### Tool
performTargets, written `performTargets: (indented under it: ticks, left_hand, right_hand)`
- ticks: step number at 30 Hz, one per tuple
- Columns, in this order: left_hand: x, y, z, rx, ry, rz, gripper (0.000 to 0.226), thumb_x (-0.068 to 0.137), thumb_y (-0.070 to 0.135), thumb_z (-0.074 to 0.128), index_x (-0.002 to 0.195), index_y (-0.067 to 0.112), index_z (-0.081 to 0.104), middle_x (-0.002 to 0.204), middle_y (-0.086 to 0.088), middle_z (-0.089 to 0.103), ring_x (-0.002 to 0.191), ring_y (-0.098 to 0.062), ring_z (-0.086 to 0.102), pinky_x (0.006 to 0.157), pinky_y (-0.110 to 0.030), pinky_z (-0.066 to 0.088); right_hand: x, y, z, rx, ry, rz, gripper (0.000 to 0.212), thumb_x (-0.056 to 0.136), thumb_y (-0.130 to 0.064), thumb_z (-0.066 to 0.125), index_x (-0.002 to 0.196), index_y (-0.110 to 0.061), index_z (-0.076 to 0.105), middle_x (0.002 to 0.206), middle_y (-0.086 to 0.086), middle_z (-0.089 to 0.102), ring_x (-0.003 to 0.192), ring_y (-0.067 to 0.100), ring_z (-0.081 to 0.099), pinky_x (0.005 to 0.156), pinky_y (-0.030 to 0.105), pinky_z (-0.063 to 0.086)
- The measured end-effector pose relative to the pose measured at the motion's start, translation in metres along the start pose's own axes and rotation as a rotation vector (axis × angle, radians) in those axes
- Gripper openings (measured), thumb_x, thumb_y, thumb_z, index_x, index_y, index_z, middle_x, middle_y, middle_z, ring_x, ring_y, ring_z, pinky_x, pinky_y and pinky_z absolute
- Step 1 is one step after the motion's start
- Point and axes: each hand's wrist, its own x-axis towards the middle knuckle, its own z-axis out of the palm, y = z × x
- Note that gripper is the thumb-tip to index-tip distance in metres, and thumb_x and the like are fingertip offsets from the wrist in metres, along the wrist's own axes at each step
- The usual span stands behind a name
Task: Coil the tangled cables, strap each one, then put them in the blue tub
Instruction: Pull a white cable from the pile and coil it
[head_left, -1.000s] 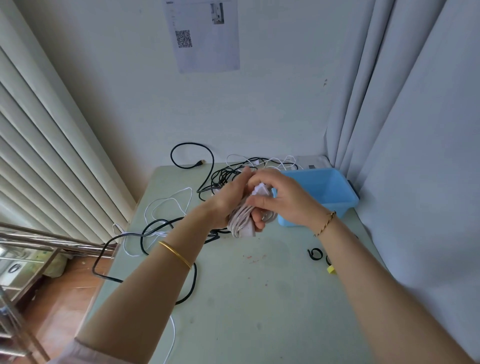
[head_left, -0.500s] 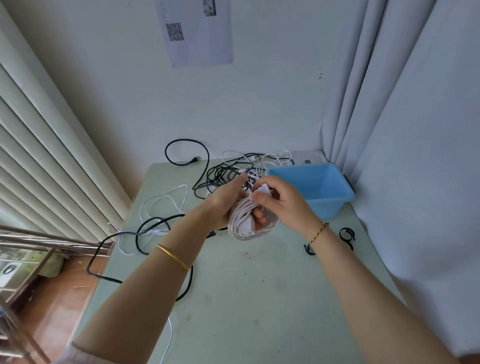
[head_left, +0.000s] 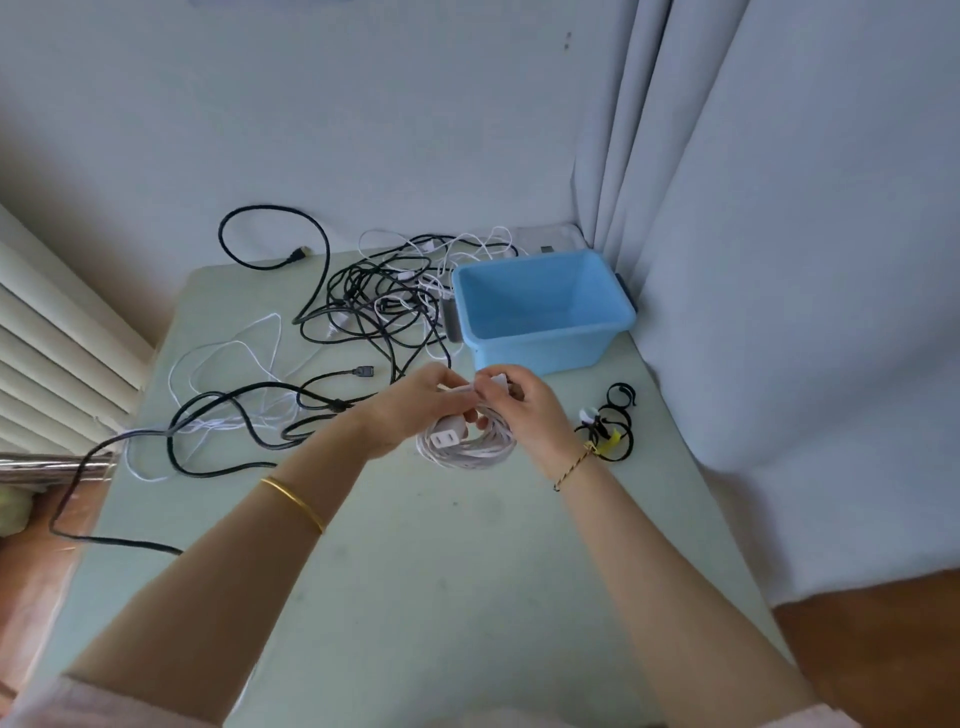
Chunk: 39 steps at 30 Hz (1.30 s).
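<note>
Hands: the left hand (head_left: 410, 410) and right hand (head_left: 530, 415) both pinch the top of the white coil (head_left: 467, 449), held over the bench (head_left: 415, 571), near the tub (head_left: 540, 353). Judged light, limp, springy: hold across all turns, or loops spill.

We see soft, fairly bright daylight with a cool bluish cast. The curtain (head_left: 779, 260) at 3 o'clock is the brightest area, and the wall (head_left: 363, 130) dims toward 9 o'clock; we cannot tell the source. Shadows on the table (head_left: 467, 597) are faint and soft-edged. The tangled cables (head_left: 374, 306) at 11 o'clock look crisp, the white coil (head_left: 467, 447) at centre slightly smeared. The wide lens bows the table's edges, and the sleeve (head_left: 104, 701) at 7 o'clock is blurred.
</note>
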Motion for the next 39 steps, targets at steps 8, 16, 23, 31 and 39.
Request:
performTargets:
  ticks: [8,16,23,31,39]
  left_hand:
    - [0.029,-0.018,0.002,-0.072,0.080,-0.128,0.010,0.093,0.013,0.058,0.086,0.014,0.051,0.074,-0.005,0.064,0.066,-0.023,0.053,0.067,-0.033,0.041]
    - [0.040,-0.018,-0.002,-0.160,0.066,-0.153,0.011,0.094,0.008,0.055,0.086,0.012,0.049,0.075,-0.008,0.061,0.063,-0.025,0.053,0.060,-0.033,0.042]
    - [0.037,-0.014,-0.002,-0.199,0.040,-0.164,0.010,0.094,0.007,0.054,0.088,0.011,0.048,0.074,-0.008,0.061,0.062,-0.025,0.054,0.062,-0.034,0.043]
    - [0.033,-0.011,-0.005,-0.202,0.044,-0.168,0.009,0.095,0.006,0.053,0.090,0.011,0.047,0.075,-0.009,0.061,0.064,-0.025,0.054,0.062,-0.033,0.043]
    - [0.029,-0.013,-0.009,-0.213,0.123,-0.189,0.012,0.094,0.006,0.053,0.086,0.012,0.047,0.074,-0.008,0.060,0.060,-0.021,0.054,0.058,-0.029,0.044]
  right_hand:
    - [0.015,0.041,-0.017,-0.097,0.122,0.261,0.017,0.093,-0.037,0.051,0.097,-0.021,0.057,0.091,0.000,0.060,0.078,0.015,0.059,0.074,0.033,0.049]
    - [-0.005,0.097,-0.046,-0.318,0.701,0.515,0.031,0.085,-0.005,0.056,0.110,-0.006,0.039,0.120,0.016,0.040,0.076,0.027,0.047,0.071,0.037,0.046]
    - [0.014,0.119,-0.055,0.075,0.819,0.704,0.019,0.081,-0.008,0.068,0.075,-0.006,0.050,0.068,0.006,0.051,0.061,0.024,0.048,0.068,0.036,0.051]
    - [0.016,0.110,-0.043,0.005,0.657,0.534,0.040,0.079,-0.004,0.060,0.055,-0.016,0.030,0.057,0.001,0.030,0.055,0.017,0.024,0.059,0.027,0.031]
    - [0.012,0.084,-0.021,0.040,0.217,0.426,0.011,0.083,-0.003,0.054,0.081,-0.009,0.045,0.079,0.010,0.061,0.060,0.018,0.050,0.049,0.022,0.041]
